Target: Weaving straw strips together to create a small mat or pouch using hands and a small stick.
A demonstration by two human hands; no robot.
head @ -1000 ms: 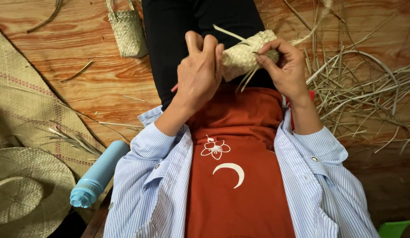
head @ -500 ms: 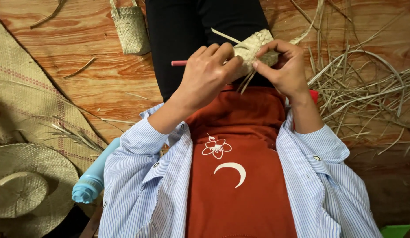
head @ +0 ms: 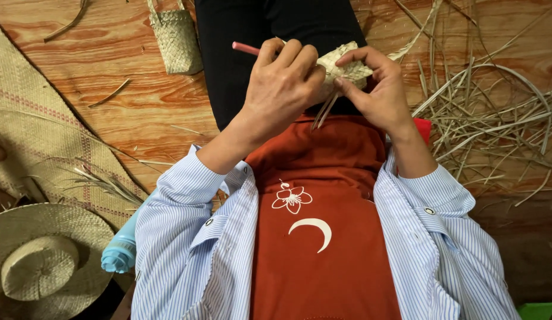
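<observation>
Over lap: left hand [head: 282,83] gripping pink stick tool [head: 245,48], right hand [head: 377,89] pinching small pale woven straw piece [head: 341,66]. Risk, judged: loose strands [head: 323,112] slipping free, weave loosening if pinch eases.

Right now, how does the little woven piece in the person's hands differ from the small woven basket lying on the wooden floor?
The small pale straw weaving is unfinished, with loose strands hanging below it; the small woven straw basket with a handle looks complete. The weaving is held between the left hand and right hand over the lap; the basket lies untouched on the floor. Both are plaited from the same pale straw.
</observation>
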